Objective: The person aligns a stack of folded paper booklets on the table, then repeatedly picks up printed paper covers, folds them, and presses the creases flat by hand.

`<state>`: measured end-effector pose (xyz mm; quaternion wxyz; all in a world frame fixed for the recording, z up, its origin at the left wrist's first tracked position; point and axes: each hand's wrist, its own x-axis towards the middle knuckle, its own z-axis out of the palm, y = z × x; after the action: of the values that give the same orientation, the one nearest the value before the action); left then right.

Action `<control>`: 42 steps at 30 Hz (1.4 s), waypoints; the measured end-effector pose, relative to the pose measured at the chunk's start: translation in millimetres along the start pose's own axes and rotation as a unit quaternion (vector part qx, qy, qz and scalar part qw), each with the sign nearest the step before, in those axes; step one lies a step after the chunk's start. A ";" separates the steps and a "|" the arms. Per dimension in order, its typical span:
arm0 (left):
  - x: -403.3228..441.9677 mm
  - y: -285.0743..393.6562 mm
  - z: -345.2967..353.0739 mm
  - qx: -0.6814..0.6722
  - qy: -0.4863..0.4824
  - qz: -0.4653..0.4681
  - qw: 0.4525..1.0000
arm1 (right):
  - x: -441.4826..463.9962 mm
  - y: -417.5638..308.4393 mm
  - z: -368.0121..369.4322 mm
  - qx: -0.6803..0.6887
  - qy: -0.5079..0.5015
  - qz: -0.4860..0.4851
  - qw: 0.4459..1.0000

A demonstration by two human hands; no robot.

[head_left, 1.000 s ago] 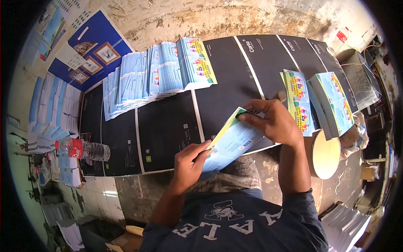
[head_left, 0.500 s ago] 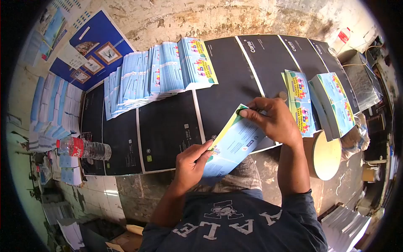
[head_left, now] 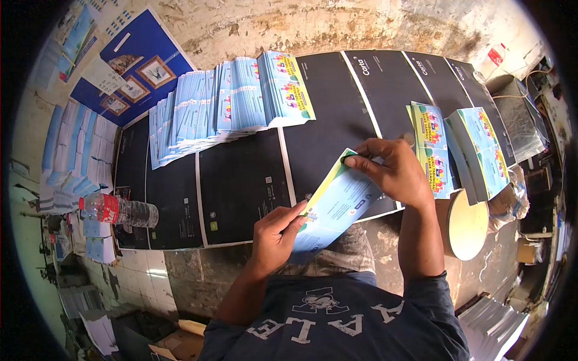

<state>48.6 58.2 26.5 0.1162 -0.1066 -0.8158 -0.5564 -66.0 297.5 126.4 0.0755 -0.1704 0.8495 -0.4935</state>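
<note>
One stained, flaking wall point(head_left: 373, 27) stood beyond the long black table point(head_left: 235, 180) at which we worked, pale strips point(head_left: 362, 95) running across its top. Our dark shirt point(head_left: 367, 292), lettered YALE, filled the foreground below the table's near edge. A blue board point(head_left: 147, 36) printed with framed pictures point(head_left: 155, 72) stood at the far left corner, just beside a broad row of leaflets point(head_left: 241, 96) that we saw overlapping, pale blue, along the far side. Piled papers point(head_left: 78, 150) rose off the table's left end. Near the right end lay a thick stack point(head_left: 484, 153) with a yellow-edged cover, and next to it a smaller batch point(head_left: 435, 150) in the same colours. A pale round top point(head_left: 471, 225) showed below them, past the near edge.

Between our hands, above the table's near edge and partly over our lap point(head_left: 354, 248), we held a blue leaflet point(head_left: 337, 210), tilted, with its upper end toward the right; whether it was one sheet or several, we could not tell. A clear bottle point(head_left: 135, 213) with a red label point(head_left: 110, 210) sat at the table's left end, well apart from the work. Our right hand point(head_left: 394, 171) gripped the leaflet's upper corner, thumb flat on the face and fingers curled behind. Our left hand point(head_left: 277, 234) pinched the lower left edge, thumb and forefinger closed on it. Smallest of all, a round object point(head_left: 409, 139), too small to identify, lay just beyond the right hand.
</note>
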 end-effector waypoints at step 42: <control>84.3 -125.5 79.2 -0.031 -0.002 -0.288 0.957 | 166.1 196.2 63.0 -0.151 -0.056 0.136 0.978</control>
<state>-75.2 90.8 -86.3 -0.0537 0.1281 -0.7945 -0.5912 -244.1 275.1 -68.1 0.1626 -0.0898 0.9238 -0.3348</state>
